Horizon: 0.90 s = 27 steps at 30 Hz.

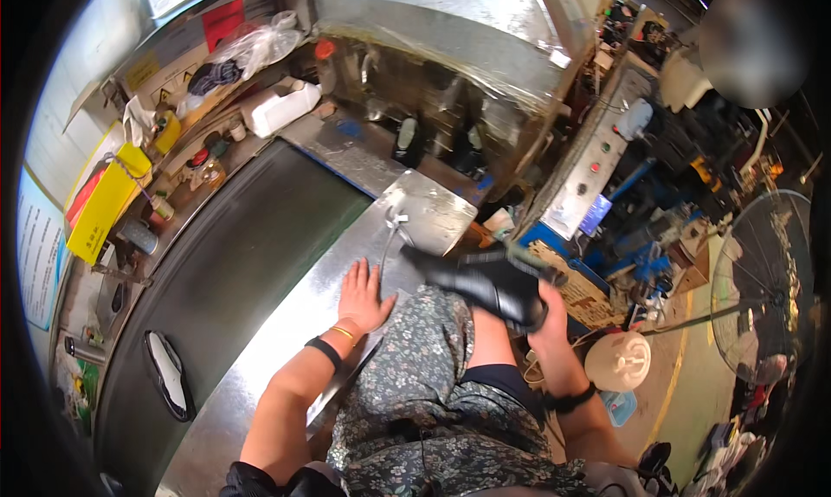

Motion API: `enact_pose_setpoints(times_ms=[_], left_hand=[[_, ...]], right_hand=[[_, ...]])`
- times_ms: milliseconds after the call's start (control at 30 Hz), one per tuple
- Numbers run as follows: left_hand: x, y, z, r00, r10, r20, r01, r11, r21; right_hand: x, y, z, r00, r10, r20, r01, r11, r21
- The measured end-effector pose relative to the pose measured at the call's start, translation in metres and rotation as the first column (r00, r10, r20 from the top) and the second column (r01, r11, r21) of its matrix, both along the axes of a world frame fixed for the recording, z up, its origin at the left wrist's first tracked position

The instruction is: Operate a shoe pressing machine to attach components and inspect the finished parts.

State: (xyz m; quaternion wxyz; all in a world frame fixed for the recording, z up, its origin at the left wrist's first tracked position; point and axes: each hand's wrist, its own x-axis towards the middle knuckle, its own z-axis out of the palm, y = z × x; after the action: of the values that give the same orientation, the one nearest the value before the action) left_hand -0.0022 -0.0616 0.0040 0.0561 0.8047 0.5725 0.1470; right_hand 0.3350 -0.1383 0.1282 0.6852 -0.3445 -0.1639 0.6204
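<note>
A curved steel worktop (286,324) runs beside a dark conveyor belt (234,263) carrying a shoe insole (169,376), in a cluttered workshop with a hooded metal machine (450,29) ahead and a standing fan (762,280) at the right. The left hand (362,296) lies flat on the worktop, fingers spread and holding nothing. The right hand (547,315) is clamped around a black shoe (485,280), held just right of the worktop's edge, above the person's lap.

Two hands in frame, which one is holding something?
The right hand: it grips a black shoe beside the lap. The left hand lies flat and empty on the steel table.
</note>
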Motion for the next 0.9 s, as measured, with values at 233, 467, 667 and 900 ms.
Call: enact_pose_setpoints(times_ms=[233,467,667,900], left_hand=[[0.000,0.004,0.007,1.000,0.025,0.018,-0.023,0.996,-0.091],[-0.004,0.004,0.011,0.993,0.016,0.117,-0.006,0.996,-0.085],[-0.004,0.007,0.014,0.993,0.027,0.111,-0.009,0.987,-0.160],[-0.013,-0.007,0.012,0.972,0.091,0.216,-0.061,0.988,-0.142]], right_hand=[[-0.079,0.258,-0.031,0.218,-0.024,0.976,-0.079,0.996,0.043],[-0.103,0.430,-0.111,0.299,0.130,0.945,-0.001,0.991,-0.136],[-0.142,0.489,-0.146,-0.307,0.273,0.912,0.119,0.962,-0.248],[-0.159,0.414,-0.110,-0.200,-0.174,0.964,-0.370,0.925,0.091]])
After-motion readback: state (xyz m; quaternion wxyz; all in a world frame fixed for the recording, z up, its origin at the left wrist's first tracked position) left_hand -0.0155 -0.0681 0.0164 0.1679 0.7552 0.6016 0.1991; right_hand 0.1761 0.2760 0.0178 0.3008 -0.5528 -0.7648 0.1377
